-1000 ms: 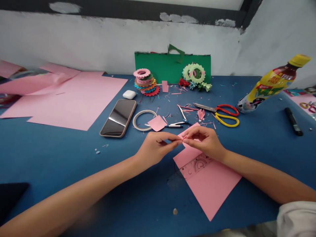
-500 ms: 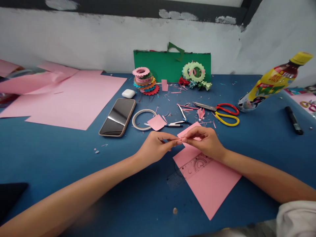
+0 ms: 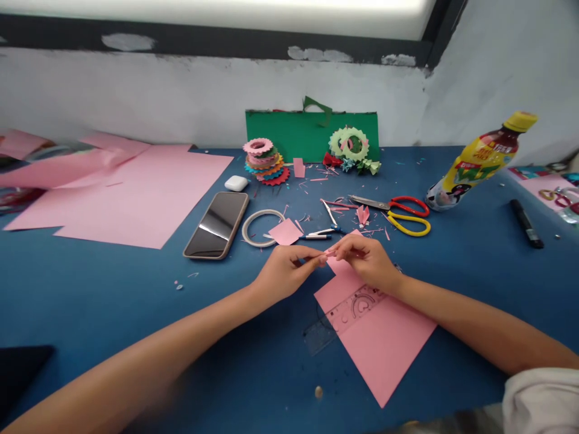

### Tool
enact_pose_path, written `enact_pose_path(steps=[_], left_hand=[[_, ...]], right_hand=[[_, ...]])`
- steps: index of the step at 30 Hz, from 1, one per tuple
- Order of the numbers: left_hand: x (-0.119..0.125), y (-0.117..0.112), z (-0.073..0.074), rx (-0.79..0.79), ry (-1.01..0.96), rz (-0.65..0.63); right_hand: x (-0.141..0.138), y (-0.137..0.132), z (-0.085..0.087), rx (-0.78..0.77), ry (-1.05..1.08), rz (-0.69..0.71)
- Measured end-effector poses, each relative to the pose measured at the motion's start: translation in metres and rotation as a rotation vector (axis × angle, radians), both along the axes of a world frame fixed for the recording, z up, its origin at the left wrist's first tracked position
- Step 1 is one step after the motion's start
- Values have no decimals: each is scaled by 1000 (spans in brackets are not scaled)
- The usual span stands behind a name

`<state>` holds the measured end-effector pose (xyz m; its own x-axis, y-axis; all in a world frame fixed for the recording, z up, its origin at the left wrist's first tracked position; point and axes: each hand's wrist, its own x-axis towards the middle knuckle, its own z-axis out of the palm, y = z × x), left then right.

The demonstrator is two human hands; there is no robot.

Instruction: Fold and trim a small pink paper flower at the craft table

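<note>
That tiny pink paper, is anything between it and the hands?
Nothing visible: the left hand pinches the tiny pink paper, and the right hand touches it. The ruler lies nearer the person.

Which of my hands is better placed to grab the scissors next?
Probably your right hand: the scissors lie nearer it, beyond its fingers. Your left hand is farther away. Both hands pinch a small pink paper piece, so the right would need to let go.

A small pink paper (image 3: 330, 254) is pinched between hands (image 3: 281, 272) (image 3: 370, 263).
</note>
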<state>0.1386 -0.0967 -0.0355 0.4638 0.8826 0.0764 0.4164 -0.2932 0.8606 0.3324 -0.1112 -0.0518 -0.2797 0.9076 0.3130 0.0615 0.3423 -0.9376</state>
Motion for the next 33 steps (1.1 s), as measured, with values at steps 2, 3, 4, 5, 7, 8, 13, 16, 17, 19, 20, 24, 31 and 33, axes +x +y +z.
enact_pose_path(steps=[2, 3, 4, 5, 7, 8, 13, 16, 17, 19, 20, 24, 31, 33], left_hand=[[-2, 2, 3, 75, 58, -17], [-4, 3, 4, 118, 88, -30], [-6, 5, 6, 167, 116, -43], [-9, 8, 7, 219, 144, -47], [-17, 16, 8, 305, 204, -27], [-20, 21, 9, 329, 238, -4], [-39, 46, 17, 475, 439, 38], [-55, 58, 23, 543, 617, 58], [-62, 61, 26, 508, 684, 72], [-74, 66, 32, 373, 845, 94], [-80, 68, 34, 306, 914, 100], [-89, 71, 41, 218, 1055, 64], [-88, 77, 33, 255, 1012, 23], [-91, 77, 38, 298, 996, 61]], right_hand=[[1, 1, 0, 23, -30, -2], [2, 2, 1, 33, -40, -9], [3, 4, 1, 41, -41, -23], [6, 7, 2, 45, -38, -49], [14, 17, 4, 27, -29, -116], [19, 23, 5, 0, -34, -150], [42, 42, 16, -220, -227, -14], [49, 42, 24, -215, -439, 159], [53, 42, 27, -153, -530, 146], [65, 43, 34, 9, -739, 40], [73, 45, 38, 68, -851, -10], [115, 56, 51, -11, -1303, -103], [139, 66, 55, -274, -1478, -102], [141, 67, 53, -255, -1426, -95]])
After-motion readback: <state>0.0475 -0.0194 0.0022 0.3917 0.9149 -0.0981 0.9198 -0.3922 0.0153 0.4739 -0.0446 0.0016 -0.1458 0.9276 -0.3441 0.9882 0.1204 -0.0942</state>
